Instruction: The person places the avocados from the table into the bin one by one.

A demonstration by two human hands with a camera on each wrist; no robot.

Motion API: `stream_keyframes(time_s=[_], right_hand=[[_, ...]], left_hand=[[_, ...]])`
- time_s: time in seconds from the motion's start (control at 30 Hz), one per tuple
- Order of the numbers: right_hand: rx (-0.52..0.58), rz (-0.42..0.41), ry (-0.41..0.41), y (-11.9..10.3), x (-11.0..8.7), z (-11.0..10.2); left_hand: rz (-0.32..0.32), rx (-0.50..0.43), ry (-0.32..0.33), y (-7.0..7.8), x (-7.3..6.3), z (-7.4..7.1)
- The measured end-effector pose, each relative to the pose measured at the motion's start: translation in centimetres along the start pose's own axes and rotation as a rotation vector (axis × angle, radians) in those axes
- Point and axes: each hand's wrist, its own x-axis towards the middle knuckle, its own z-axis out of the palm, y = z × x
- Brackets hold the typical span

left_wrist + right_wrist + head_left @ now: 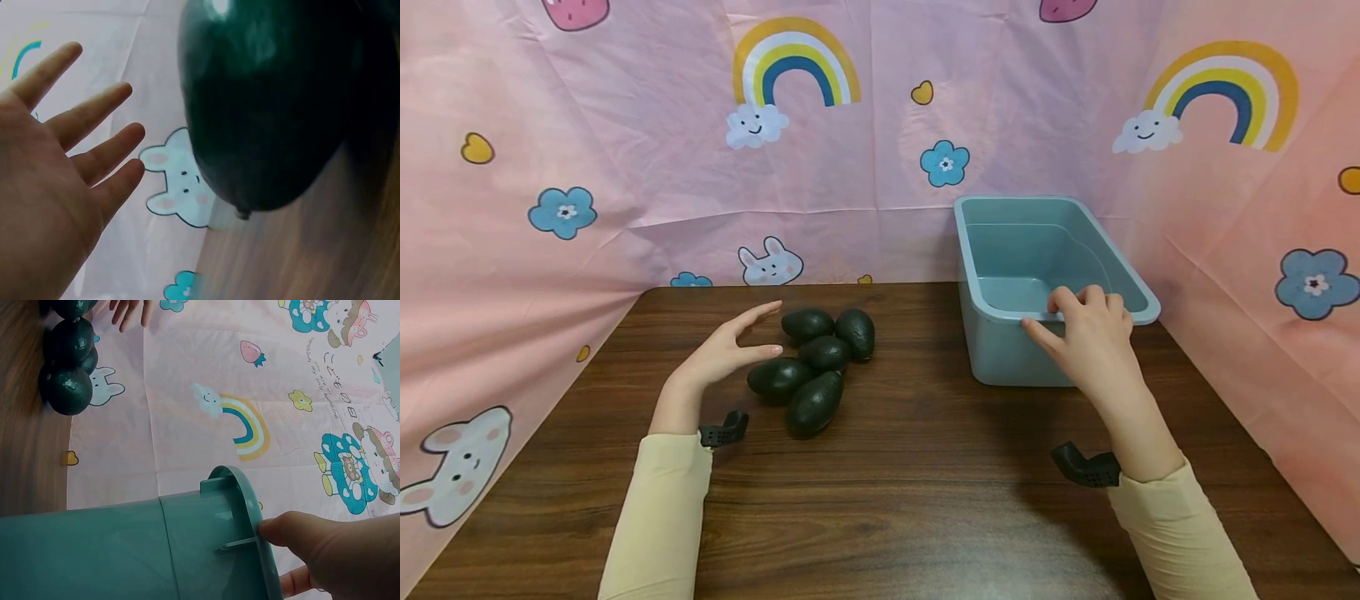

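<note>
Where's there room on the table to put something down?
Between the avocados and the bin there's bare table, and a bigger patch in front, between the left sleeve and the right sleeve. It's crowded where the avocados bunch beside the left hand, and at the bin's near rim, which the right hand grips.

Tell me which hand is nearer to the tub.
Right. The right hand grips the near rim of the tub; the left hand is away from it, to the left of the avocados.
</note>
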Motion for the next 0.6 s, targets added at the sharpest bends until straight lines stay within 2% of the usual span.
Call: stream_keyframes(time_s=[0.3, 0.6], right_hand=[[0.007, -0.01, 0.01, 0.0, 0.0, 0.2], [0.007, -0.004, 0.009, 0.1, 0.0, 0.3]], left_hand=[[-0.013, -0.02, -0.041, -1.8, 0.0, -0.2], [-0.012, -0.086, -0.098, -3.1, 0.0, 0.0]])
